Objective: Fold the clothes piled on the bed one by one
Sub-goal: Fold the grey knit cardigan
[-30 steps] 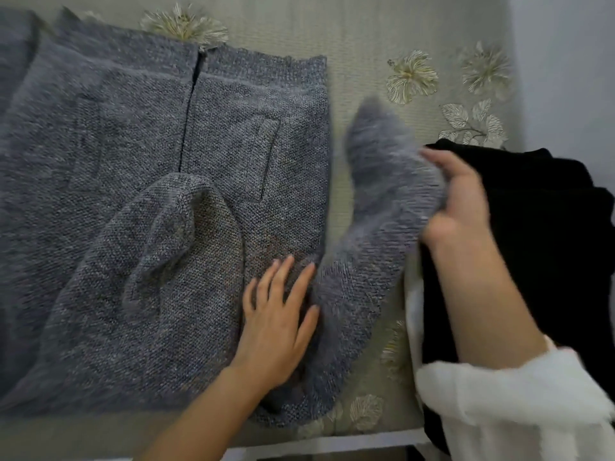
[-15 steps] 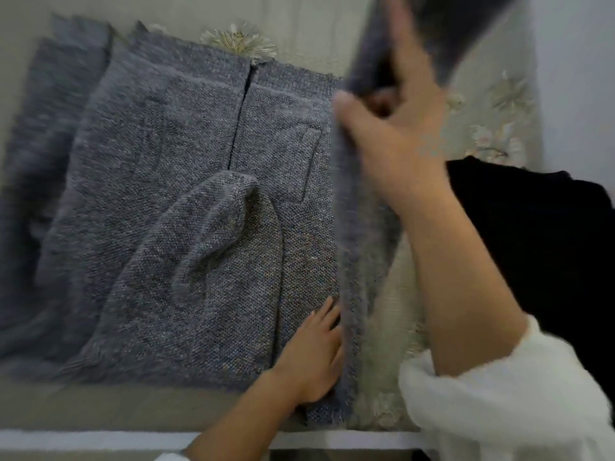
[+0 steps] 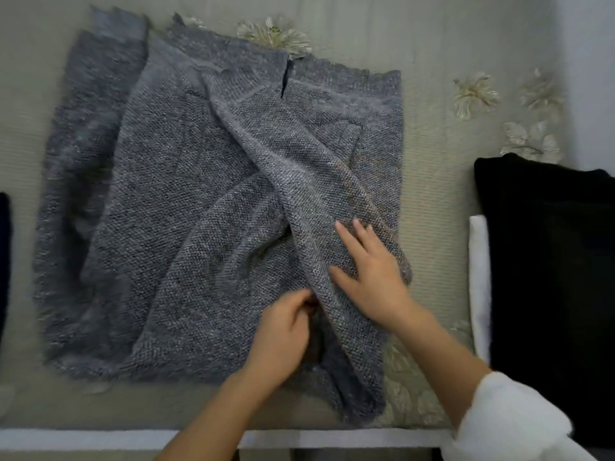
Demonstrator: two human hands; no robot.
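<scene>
L grip [image 3: 286, 331] curled, pinching grey cardigan [image 3: 166, 194] fold | R grip [image 3: 372, 277] splayed flat, pressing on sleeve [image 3: 299, 181]

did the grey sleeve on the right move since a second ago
Yes. The sleeve has swung left, away from the black clothes, and now lies across the sweater under the right hand.

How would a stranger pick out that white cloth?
Start at the beige bed, with a grey sweater spread across its middle. Right of it lies a black garment. The white cloth is the narrow strip along that garment's left edge: slim and white where its neighbour is broad and black.
</scene>
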